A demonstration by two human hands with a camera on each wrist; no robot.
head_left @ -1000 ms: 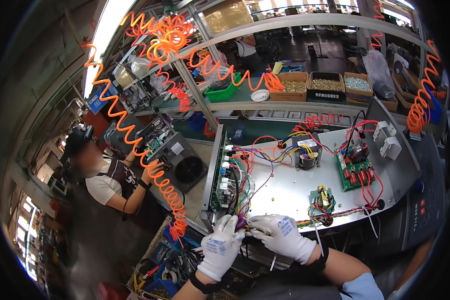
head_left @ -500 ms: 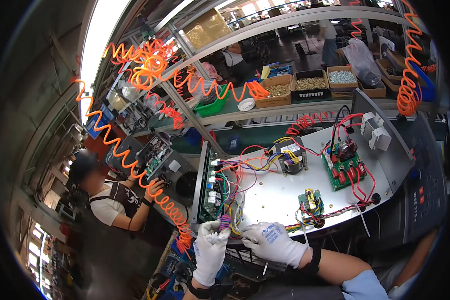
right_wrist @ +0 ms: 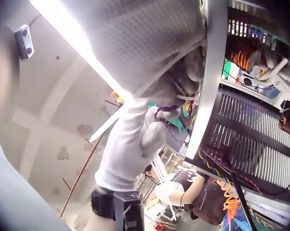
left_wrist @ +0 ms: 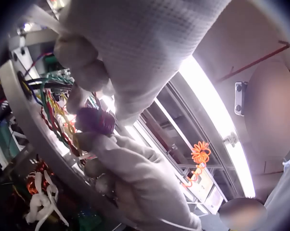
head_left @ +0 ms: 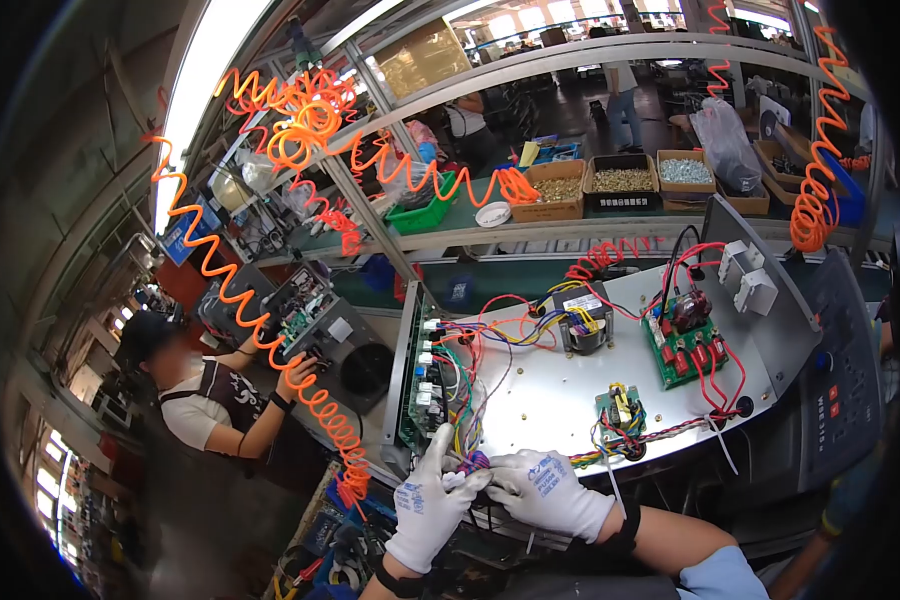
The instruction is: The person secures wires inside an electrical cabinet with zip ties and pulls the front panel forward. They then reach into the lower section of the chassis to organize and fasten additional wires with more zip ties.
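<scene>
A small ring wound with purple wire point(head_left: 477, 461) sits between my gloved hands at the front left of an open metal chassis point(head_left: 530, 400). My left hand point(head_left: 430, 505) pinches its left side, and white cable ties point(right_wrist: 161, 178) stick out below that hand. From the other side the fingers of my right hand point(head_left: 555, 490) close on the ring, seen between the two gloves in the left wrist view. A thin white strip crosses under the right hand. Coloured wires point(left_wrist: 56, 115) run from the ring towards the circuit board point(head_left: 422, 390) on the chassis's left panel.
A transformer point(head_left: 582, 318) and a green board point(head_left: 685, 345) are mounted on the chassis. Boxes of screws point(head_left: 620, 178) line the shelf behind. Orange coiled hoses point(head_left: 320, 400) hang at left and right. Another person point(head_left: 205, 400) works on a similar unit at left.
The left hand lifted the wound ring up, then brought it back down beside the right hand. The right hand moved only slightly. The head view turned a little to the right.
</scene>
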